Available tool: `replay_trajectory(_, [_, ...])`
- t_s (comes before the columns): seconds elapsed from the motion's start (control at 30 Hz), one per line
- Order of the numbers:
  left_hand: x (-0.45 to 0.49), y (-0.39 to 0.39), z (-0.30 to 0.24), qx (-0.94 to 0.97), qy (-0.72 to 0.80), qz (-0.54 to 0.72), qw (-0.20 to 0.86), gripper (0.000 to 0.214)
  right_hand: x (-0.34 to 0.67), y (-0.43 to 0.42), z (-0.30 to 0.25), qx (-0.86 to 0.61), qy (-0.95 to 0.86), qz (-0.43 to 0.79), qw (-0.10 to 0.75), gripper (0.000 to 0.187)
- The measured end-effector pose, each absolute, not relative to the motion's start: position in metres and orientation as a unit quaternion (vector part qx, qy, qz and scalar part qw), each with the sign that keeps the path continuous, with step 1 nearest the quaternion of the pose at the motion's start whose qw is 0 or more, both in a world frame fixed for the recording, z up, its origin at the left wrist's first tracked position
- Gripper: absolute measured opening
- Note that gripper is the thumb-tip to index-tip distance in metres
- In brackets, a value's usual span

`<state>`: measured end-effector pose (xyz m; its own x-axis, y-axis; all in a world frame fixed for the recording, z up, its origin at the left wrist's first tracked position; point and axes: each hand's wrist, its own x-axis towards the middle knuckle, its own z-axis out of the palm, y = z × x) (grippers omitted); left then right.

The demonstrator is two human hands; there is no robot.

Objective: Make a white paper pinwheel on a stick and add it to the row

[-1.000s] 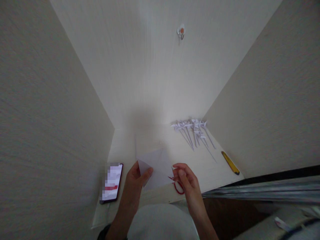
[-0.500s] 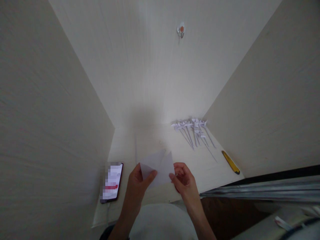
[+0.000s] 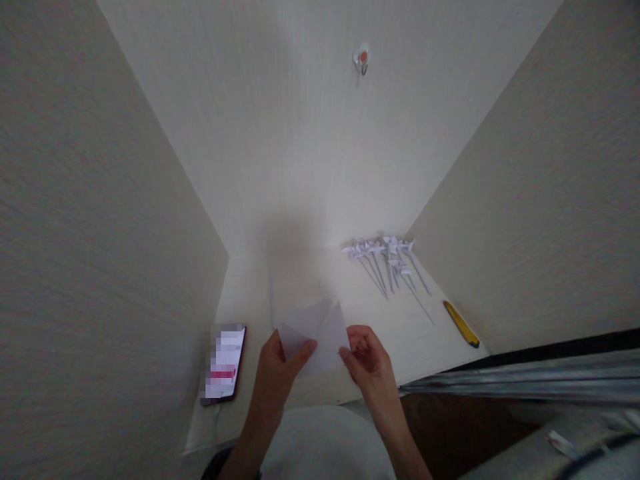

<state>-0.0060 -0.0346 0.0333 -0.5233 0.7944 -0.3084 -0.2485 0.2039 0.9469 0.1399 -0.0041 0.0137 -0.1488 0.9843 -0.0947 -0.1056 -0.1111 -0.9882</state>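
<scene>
Between my two hands is a white sheet of paper point(image 3: 320, 337), with slits running in from its top edge and corners. My left hand point(image 3: 285, 353) grips its left side, thumb lying on the face of the sheet. At the right edge, my right hand point(image 3: 367, 353) pinches the paper between thumb and curled fingers. The sheet is held over the pale tabletop point(image 3: 300, 283). Beyond it, to the right, lie several white paper pinwheels point(image 3: 385, 250) on thin sticks.
A phone point(image 3: 223, 365) with a lit screen lies at the left, a cable at its lower end. Near the right wall is a yellow utility knife point(image 3: 461, 324). A hook point(image 3: 362, 60) is fixed to the back wall. A grey curtain point(image 3: 525, 380) hangs at the lower right.
Both hands keep their hold on the paper. The sheet has tilted very slightly, and the left thumb sits a touch further right. Everything else looks the same.
</scene>
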Motion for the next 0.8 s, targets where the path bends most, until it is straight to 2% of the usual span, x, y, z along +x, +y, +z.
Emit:
replay_trajectory(0.4, [-0.006, -0.035, 0.036, 0.197, 0.644, 0.609, 0.419, 0.034, 0.141, -0.005, 0.013, -0.455, -0.475, 0.592, 0.465, 0.021])
replay_trajectory(0.8, [-0.015, -0.035, 0.024, 0.187, 0.645, 0.615, 0.413, 0.043, 0.146, 0.002, 0.003, -0.415, -0.474, 0.624, 0.462, 0.022])
